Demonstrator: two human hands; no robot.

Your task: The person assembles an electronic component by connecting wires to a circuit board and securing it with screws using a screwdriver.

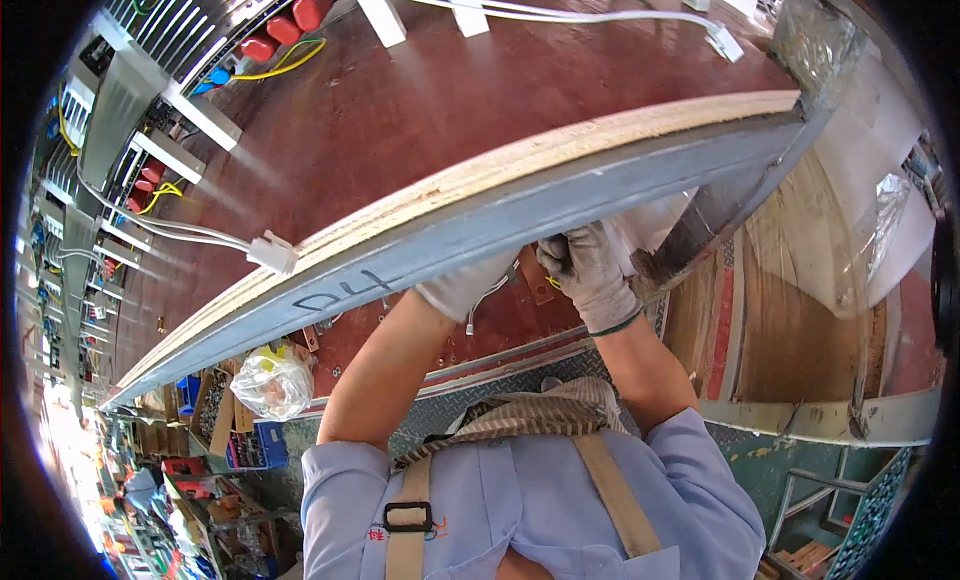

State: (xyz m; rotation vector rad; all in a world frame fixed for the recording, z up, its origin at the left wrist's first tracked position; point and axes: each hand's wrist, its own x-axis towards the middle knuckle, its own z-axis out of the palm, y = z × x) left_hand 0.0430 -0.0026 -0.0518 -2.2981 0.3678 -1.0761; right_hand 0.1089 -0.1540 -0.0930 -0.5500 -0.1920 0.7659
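Note:
Both my hands wear pale work gloves and reach below the grey metal beam [560, 202] of the bench. My left hand [468, 285] goes in under the beam, which hides its fingers. Beside it hangs a thin white cable [487, 302] with a small connector at its end. My right hand [588, 270] shows closed, its fingers curled in beneath the beam's lower edge; what they hold, if anything, I cannot make out. A dark smudge marks the glove's fingers. A short bit of yellow-green wire [552, 282] shows between the hands.
Above the beam lies a reddish-brown plywood top [500, 100] with white cables and a white connector [272, 252]. Metal racks with red parts [284, 30] stand at the upper left. A clear plastic bag [272, 382] sits at the lower left, near a blue bin [270, 444]. A grey post [740, 200] rises at right.

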